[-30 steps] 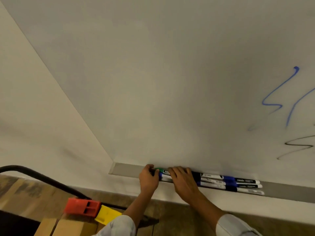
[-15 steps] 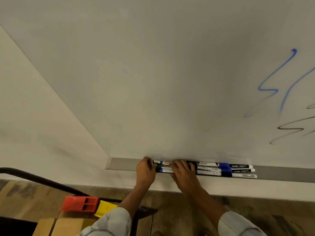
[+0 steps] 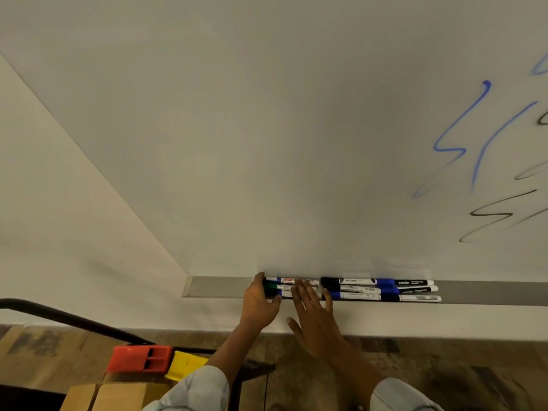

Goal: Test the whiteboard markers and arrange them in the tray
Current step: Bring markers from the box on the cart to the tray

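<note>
Markers (image 3: 355, 289) now squared in three rows in tray (image 3: 219, 286), lower centre. Left hand (image 3: 261, 304) cups row ends; right hand (image 3: 314, 315) flattened, lifting off. Arranging near complete.

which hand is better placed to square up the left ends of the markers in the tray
Left. The left hand already cups the left ends of the markers in the tray, thumb at the back. The right hand lies flat across their middles, fingers spread, suited only to steadying.
</note>
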Demonstrator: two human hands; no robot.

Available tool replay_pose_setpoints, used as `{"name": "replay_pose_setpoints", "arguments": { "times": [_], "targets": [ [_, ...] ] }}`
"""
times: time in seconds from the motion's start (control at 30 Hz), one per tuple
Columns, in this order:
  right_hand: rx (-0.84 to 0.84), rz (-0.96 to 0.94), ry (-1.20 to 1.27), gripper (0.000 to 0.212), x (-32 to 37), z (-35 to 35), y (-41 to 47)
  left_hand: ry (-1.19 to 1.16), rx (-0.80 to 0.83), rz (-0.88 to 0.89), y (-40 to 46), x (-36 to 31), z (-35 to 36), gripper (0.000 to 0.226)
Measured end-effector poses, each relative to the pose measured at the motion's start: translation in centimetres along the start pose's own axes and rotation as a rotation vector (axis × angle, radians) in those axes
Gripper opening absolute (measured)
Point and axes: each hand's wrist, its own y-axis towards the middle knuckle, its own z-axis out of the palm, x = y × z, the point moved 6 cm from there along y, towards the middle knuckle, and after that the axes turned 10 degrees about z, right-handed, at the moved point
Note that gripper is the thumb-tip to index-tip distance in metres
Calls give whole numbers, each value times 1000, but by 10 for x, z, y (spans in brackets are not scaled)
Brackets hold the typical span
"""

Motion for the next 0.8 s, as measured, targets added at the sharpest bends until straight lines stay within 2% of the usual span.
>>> {"name": "replay_pose_setpoints", "arguments": {
  "times": [0.5, 0.67, 0.8],
  "targets": [
    [40, 55, -34, 77, -47, 0, -8, -91, 66, -62, -7, -34, 41, 71],
    [15, 44, -14, 90, -63, -7, -11, -131, 82, -97, -8, -44, 56, 79],
    [43, 72, 13, 83, -79, -11, -15, -136, 65, -131, -6, -50, 62, 84]
  ]
}}
